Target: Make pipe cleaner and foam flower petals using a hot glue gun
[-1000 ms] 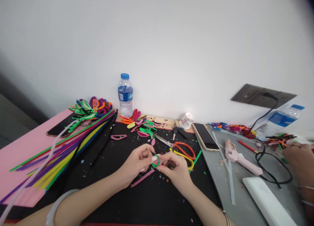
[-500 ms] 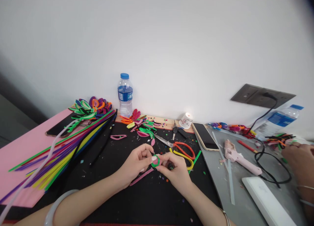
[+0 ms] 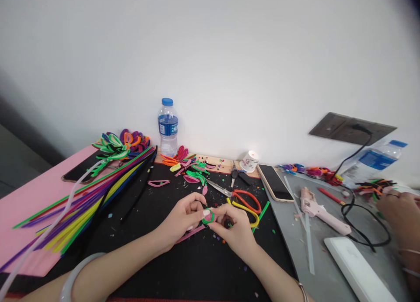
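Note:
Between my two hands is a small pink and green pipe-cleaner piece (image 3: 208, 216), rounded and partly covered by the fingertips. My left hand (image 3: 183, 216) pinches its left side with thumb and forefinger. From the right, my right hand (image 3: 234, 227) grips the same piece, fingers curled in. A pink pipe cleaner (image 3: 190, 234) lies below, partly behind my left hand. Just beyond my right hand are scissors (image 3: 244, 199) with red and yellow handles, blades pointing to the upper left. Pink and green looped pieces (image 3: 195, 177) lie past my fingers on the black mat (image 3: 197, 271).
Long coloured pipe cleaners (image 3: 98, 201) spread at left on pink card. A water bottle (image 3: 168, 131) stands by the wall. To the right are a paper cup (image 3: 249, 161), a phone (image 3: 276, 184), a pink glue gun (image 3: 323, 214), a white box (image 3: 356, 267) and another person's hand (image 3: 402, 214).
Both hands stay in nearly the same place, still pinching the piece. The piece appears slightly turned; the view has shifted a little.

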The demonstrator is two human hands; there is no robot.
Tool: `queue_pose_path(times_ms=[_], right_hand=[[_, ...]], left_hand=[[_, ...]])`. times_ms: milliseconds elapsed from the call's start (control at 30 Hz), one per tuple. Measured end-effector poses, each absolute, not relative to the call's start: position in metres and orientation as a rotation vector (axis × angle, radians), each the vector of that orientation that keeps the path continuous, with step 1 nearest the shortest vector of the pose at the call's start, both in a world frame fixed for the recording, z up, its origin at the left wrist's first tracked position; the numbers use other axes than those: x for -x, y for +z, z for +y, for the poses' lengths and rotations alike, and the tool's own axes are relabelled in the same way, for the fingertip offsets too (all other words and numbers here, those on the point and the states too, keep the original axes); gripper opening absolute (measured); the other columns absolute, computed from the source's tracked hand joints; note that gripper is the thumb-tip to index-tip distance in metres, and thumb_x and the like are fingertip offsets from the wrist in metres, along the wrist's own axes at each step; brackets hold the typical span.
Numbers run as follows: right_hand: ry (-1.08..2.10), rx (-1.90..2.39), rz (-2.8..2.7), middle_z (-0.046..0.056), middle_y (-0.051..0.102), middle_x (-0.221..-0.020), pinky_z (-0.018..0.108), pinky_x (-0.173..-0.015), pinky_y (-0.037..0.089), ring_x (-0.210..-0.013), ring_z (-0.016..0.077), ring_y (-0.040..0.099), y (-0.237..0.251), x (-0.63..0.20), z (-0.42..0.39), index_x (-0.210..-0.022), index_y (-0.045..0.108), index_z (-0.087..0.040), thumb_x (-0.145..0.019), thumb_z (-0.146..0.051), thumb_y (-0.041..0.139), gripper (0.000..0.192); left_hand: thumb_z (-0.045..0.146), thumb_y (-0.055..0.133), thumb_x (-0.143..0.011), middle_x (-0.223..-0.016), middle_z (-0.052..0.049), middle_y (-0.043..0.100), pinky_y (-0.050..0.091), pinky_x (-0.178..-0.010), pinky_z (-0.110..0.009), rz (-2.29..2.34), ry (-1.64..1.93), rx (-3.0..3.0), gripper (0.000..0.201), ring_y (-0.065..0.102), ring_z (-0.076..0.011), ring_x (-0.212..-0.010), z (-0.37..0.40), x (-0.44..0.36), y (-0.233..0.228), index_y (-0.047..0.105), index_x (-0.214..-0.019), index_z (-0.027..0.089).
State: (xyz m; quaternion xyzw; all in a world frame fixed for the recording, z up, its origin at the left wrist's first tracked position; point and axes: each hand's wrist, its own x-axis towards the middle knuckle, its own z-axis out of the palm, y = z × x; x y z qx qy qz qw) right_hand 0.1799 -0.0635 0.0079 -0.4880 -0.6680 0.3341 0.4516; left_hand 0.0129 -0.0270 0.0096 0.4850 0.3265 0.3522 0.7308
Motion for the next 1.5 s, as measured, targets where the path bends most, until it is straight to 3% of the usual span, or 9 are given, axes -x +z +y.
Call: queue_pose_path(times_ms=[200, 467, 633, 800, 1067, 1200, 1500], right_hand=[[0.938, 1.202, -1.581, -0.005, 0.049, -0.054, 0.021, -0.047, 0.039, -0.047, 0.0088, 0.044, 0.009, -0.179, -0.062, -0.076, 0.060, -0.018, -0.068, -0.022, 0.069, 0.012], [1.176, 1.120, -1.342, -0.002, 0.061, -0.070, 0.021, -0.049, 0.040, -0.052, 0.0086, 0.049, 0.017, -0.178, -0.060, -0.094, 0.059, -0.020, -0.066, -0.016, 0.069, 0.030], [1.240, 1.195, -1.295, -0.003, 0.055, -0.062, 0.018, -0.041, 0.036, -0.047, 0.0071, 0.044, 0.018, -0.180, -0.057, -0.084, 0.060, -0.017, -0.072, -0.024, 0.064, 0.014], [1.338, 1.218, -1.332, -0.007, 0.046, -0.054, 0.018, -0.037, 0.032, -0.041, 0.0059, 0.037, 0.020, -0.184, -0.055, -0.079, 0.059, -0.017, -0.074, -0.030, 0.063, 0.014], [1.237, 1.092, -1.464, -0.002, 0.051, -0.070, 0.022, -0.055, 0.035, -0.059, 0.0094, 0.043, 0.023, -0.194, -0.048, -0.074, 0.067, -0.018, -0.074, -0.025, 0.067, 0.007], [1.262, 1.089, -1.541, -0.001, 0.051, -0.071, 0.024, -0.060, 0.037, -0.065, 0.0116, 0.047, 0.022, -0.197, -0.047, -0.076, 0.068, -0.019, -0.074, -0.027, 0.068, 0.008], [1.300, 1.139, -1.622, -0.002, 0.050, -0.068, 0.023, -0.056, 0.035, -0.061, 0.0104, 0.044, 0.025, -0.200, -0.048, -0.078, 0.068, -0.018, -0.075, -0.028, 0.066, 0.011]], left_hand=[[0.029, 0.063, -0.077, -0.054, 0.010, 0.040, 0.018, -0.041, -0.017, 0.725, 0.775, -1.084, 0.022, 0.027, -0.0020, -0.041, -0.027, -0.013, 0.010, 0.048, -0.087, 0.017], [0.026, 0.065, -0.075, -0.061, 0.006, 0.052, 0.035, -0.056, -0.017, 0.822, 0.921, -1.143, 0.021, 0.046, -0.0068, -0.057, -0.026, -0.013, 0.016, 0.051, -0.085, 0.016], [0.025, 0.067, -0.073, -0.064, 0.004, 0.057, 0.039, -0.061, -0.019, 0.830, 0.928, -1.168, 0.020, 0.051, -0.0086, -0.062, -0.025, -0.013, 0.015, 0.052, -0.082, 0.016], [0.027, 0.069, -0.071, -0.069, 0.002, 0.058, 0.043, -0.062, -0.021, 0.783, 0.869, -1.153, 0.022, 0.055, -0.0103, -0.066, -0.025, -0.012, 0.013, 0.053, -0.080, 0.015], [0.030, 0.068, -0.072, -0.083, 0.001, 0.057, 0.049, -0.069, -0.029, 0.647, 0.658, -0.977, 0.024, 0.061, -0.0135, -0.072, -0.025, -0.012, 0.018, 0.053, -0.085, 0.017], [0.027, 0.069, -0.072, -0.081, -0.001, 0.062, 0.047, -0.067, -0.026, 0.635, 0.593, -0.979, 0.029, 0.063, -0.0138, -0.071, -0.025, -0.012, 0.021, 0.050, -0.092, 0.017], [0.021, 0.071, -0.069, -0.086, -0.005, 0.067, 0.046, -0.066, -0.026, 0.627, 0.556, -1.007, 0.040, 0.064, -0.0149, -0.071, -0.024, -0.011, 0.018, 0.048, -0.101, 0.017]])
